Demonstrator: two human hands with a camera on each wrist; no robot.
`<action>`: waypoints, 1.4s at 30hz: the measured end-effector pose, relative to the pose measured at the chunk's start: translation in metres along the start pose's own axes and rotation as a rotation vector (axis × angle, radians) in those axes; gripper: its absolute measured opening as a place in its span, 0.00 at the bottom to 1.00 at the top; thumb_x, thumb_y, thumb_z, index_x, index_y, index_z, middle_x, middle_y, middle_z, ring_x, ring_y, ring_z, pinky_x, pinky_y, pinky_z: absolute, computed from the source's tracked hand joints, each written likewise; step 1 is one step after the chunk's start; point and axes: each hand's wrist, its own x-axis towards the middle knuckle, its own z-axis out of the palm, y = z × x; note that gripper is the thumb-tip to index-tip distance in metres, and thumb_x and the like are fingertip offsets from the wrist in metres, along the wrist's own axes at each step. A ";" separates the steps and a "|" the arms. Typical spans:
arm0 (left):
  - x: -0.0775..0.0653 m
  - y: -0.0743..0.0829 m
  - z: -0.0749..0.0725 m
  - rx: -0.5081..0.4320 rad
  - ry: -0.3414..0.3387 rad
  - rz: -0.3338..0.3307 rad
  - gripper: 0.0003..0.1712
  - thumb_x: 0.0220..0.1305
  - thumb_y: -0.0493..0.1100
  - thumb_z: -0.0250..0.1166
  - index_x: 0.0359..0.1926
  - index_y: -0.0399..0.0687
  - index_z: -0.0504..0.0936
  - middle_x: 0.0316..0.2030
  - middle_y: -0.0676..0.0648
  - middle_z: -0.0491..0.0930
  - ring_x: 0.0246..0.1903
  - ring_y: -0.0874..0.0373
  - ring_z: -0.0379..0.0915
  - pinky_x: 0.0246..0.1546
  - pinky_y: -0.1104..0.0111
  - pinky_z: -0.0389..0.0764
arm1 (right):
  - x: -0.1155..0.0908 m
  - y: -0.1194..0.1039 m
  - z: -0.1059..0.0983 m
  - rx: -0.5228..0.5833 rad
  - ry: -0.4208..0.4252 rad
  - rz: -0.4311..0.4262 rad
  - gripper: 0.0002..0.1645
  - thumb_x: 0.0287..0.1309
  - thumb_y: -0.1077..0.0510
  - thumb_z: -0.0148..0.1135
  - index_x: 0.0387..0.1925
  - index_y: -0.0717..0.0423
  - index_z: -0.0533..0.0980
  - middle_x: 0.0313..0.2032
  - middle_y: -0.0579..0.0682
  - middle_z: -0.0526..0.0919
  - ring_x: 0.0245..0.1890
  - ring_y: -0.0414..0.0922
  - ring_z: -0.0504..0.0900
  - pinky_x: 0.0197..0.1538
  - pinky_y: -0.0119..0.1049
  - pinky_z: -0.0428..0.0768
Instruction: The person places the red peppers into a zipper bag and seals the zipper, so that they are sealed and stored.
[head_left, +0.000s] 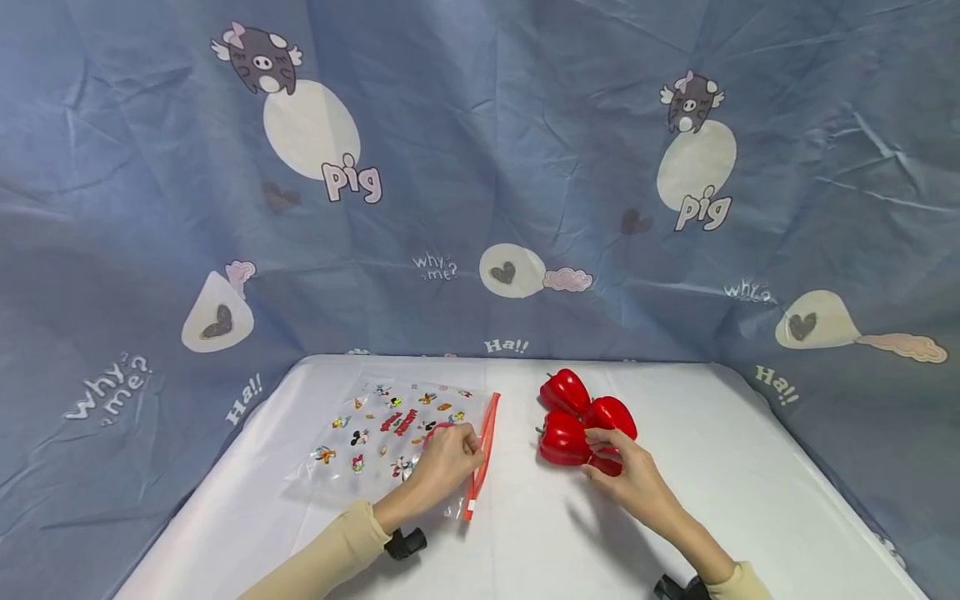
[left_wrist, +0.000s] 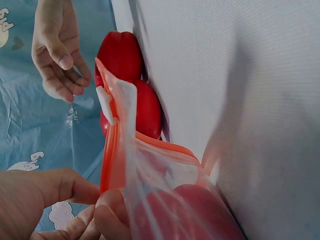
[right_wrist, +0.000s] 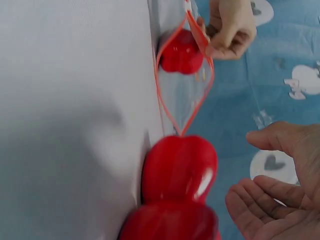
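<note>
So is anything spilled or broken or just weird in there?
No, nothing stands out. The red peppers sit together on the white table and look undamaged. One more pepper is inside the bag, which shows no tears, and the left hand pinches its open edge.

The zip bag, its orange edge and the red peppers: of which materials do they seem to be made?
Zip bag: thin, glossy plastic film, since it is see-through, creased and printed.
Orange edge: probably thicker, flexible plastic; it is more strongly coloured and bows open smoothly.
Red peppers: smooth, shiny skin with bright highlights; real vegetable or moulded imitation, I cannot tell.
</note>
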 end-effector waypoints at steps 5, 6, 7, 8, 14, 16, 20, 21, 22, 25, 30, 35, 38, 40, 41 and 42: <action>0.000 0.000 -0.001 -0.005 0.000 0.005 0.05 0.46 0.34 0.62 0.21 0.47 0.76 0.15 0.56 0.73 0.16 0.69 0.65 0.18 0.75 0.68 | -0.004 0.006 -0.013 -0.072 0.031 0.033 0.30 0.45 0.63 0.74 0.53 0.56 0.74 0.48 0.52 0.82 0.46 0.49 0.82 0.49 0.43 0.81; 0.000 0.000 -0.001 -0.004 0.001 0.005 0.05 0.46 0.34 0.63 0.21 0.47 0.76 0.15 0.56 0.73 0.16 0.69 0.65 0.18 0.75 0.68 | -0.005 0.007 -0.015 -0.081 0.036 0.040 0.31 0.45 0.62 0.74 0.53 0.55 0.74 0.49 0.51 0.81 0.46 0.48 0.81 0.49 0.44 0.81; 0.001 0.000 -0.001 -0.004 0.002 0.006 0.05 0.46 0.34 0.63 0.21 0.47 0.76 0.15 0.56 0.73 0.16 0.69 0.65 0.18 0.76 0.68 | -0.006 0.009 -0.017 -0.084 0.041 0.046 0.31 0.45 0.62 0.74 0.54 0.56 0.74 0.49 0.51 0.81 0.46 0.48 0.81 0.50 0.45 0.80; 0.001 0.001 -0.001 -0.002 0.003 0.008 0.05 0.46 0.34 0.62 0.21 0.47 0.76 0.15 0.56 0.73 0.16 0.69 0.64 0.18 0.76 0.67 | -0.006 0.010 -0.019 -0.089 0.046 0.050 0.31 0.45 0.62 0.74 0.54 0.56 0.74 0.50 0.51 0.81 0.47 0.48 0.81 0.50 0.46 0.80; 0.001 0.001 0.000 -0.004 -0.005 -0.007 0.05 0.46 0.34 0.62 0.21 0.47 0.76 0.15 0.56 0.72 0.16 0.70 0.64 0.17 0.76 0.67 | -0.013 0.021 -0.028 -0.107 0.081 0.036 0.32 0.44 0.63 0.74 0.54 0.61 0.73 0.50 0.53 0.80 0.48 0.50 0.82 0.51 0.48 0.79; 0.000 0.001 -0.001 0.000 -0.004 -0.003 0.05 0.46 0.34 0.62 0.21 0.47 0.76 0.15 0.56 0.72 0.16 0.70 0.64 0.18 0.76 0.67 | -0.014 0.025 -0.030 -0.129 0.092 0.032 0.32 0.43 0.64 0.74 0.54 0.61 0.73 0.50 0.54 0.79 0.48 0.51 0.82 0.50 0.47 0.79; 0.000 0.000 -0.001 0.005 0.000 0.002 0.05 0.46 0.34 0.63 0.21 0.48 0.76 0.15 0.57 0.73 0.16 0.70 0.64 0.19 0.76 0.68 | -0.016 0.032 -0.033 -0.171 0.104 0.048 0.34 0.42 0.63 0.75 0.54 0.62 0.73 0.51 0.55 0.78 0.49 0.52 0.81 0.51 0.47 0.79; 0.000 0.000 0.000 0.006 0.002 0.004 0.05 0.46 0.33 0.63 0.21 0.48 0.76 0.15 0.56 0.73 0.16 0.70 0.64 0.19 0.76 0.68 | -0.016 0.033 -0.033 -0.173 0.101 0.057 0.35 0.42 0.63 0.75 0.55 0.62 0.73 0.51 0.55 0.78 0.49 0.53 0.81 0.51 0.48 0.78; 0.000 0.000 0.000 0.005 0.004 0.007 0.05 0.46 0.33 0.62 0.21 0.48 0.76 0.15 0.56 0.73 0.16 0.69 0.65 0.19 0.76 0.68 | -0.017 0.034 -0.034 -0.174 0.097 0.069 0.35 0.42 0.63 0.75 0.55 0.62 0.73 0.52 0.55 0.78 0.50 0.53 0.80 0.52 0.48 0.78; 0.000 0.000 0.000 -0.001 0.006 0.004 0.05 0.46 0.33 0.62 0.21 0.48 0.76 0.15 0.56 0.73 0.16 0.69 0.65 0.19 0.76 0.68 | -0.018 0.037 -0.035 -0.171 0.087 0.107 0.36 0.43 0.61 0.75 0.56 0.64 0.72 0.53 0.56 0.77 0.52 0.56 0.79 0.53 0.50 0.77; 0.000 -0.001 0.001 0.006 0.012 0.016 0.05 0.45 0.34 0.63 0.21 0.48 0.76 0.15 0.56 0.73 0.16 0.70 0.64 0.19 0.76 0.68 | -0.021 0.040 -0.034 -0.176 0.072 0.156 0.38 0.44 0.59 0.75 0.57 0.65 0.71 0.53 0.59 0.76 0.52 0.58 0.78 0.54 0.54 0.76; 0.001 -0.001 0.002 0.011 0.009 0.022 0.06 0.46 0.35 0.63 0.20 0.48 0.76 0.15 0.57 0.73 0.16 0.70 0.65 0.19 0.76 0.68 | -0.023 0.043 -0.032 -0.175 0.064 0.182 0.39 0.44 0.58 0.75 0.57 0.66 0.70 0.53 0.60 0.75 0.53 0.60 0.78 0.54 0.56 0.76; 0.001 -0.001 0.001 0.003 0.015 0.024 0.06 0.45 0.34 0.63 0.20 0.48 0.75 0.15 0.56 0.73 0.17 0.70 0.65 0.19 0.76 0.68 | -0.024 0.045 -0.031 -0.175 0.062 0.192 0.39 0.43 0.59 0.75 0.57 0.67 0.70 0.52 0.61 0.75 0.52 0.59 0.78 0.54 0.55 0.76; 0.001 -0.001 0.001 -0.001 0.018 0.026 0.06 0.45 0.34 0.63 0.20 0.48 0.75 0.15 0.56 0.73 0.17 0.70 0.65 0.19 0.76 0.68 | -0.025 0.046 -0.030 -0.171 0.058 0.199 0.39 0.43 0.60 0.75 0.57 0.67 0.70 0.52 0.61 0.75 0.52 0.59 0.78 0.54 0.54 0.76; 0.001 -0.001 0.000 -0.004 0.019 0.026 0.06 0.45 0.34 0.63 0.20 0.48 0.75 0.15 0.56 0.73 0.16 0.70 0.65 0.19 0.76 0.68 | -0.025 0.046 -0.029 -0.167 0.055 0.206 0.39 0.43 0.60 0.75 0.57 0.68 0.70 0.52 0.61 0.75 0.52 0.59 0.78 0.53 0.53 0.77; 0.000 -0.001 0.000 -0.007 0.019 0.024 0.06 0.45 0.34 0.63 0.20 0.48 0.76 0.15 0.56 0.73 0.16 0.70 0.65 0.19 0.76 0.68 | -0.025 0.046 -0.029 -0.162 0.051 0.210 0.39 0.42 0.60 0.75 0.57 0.68 0.70 0.52 0.62 0.75 0.52 0.59 0.78 0.53 0.52 0.77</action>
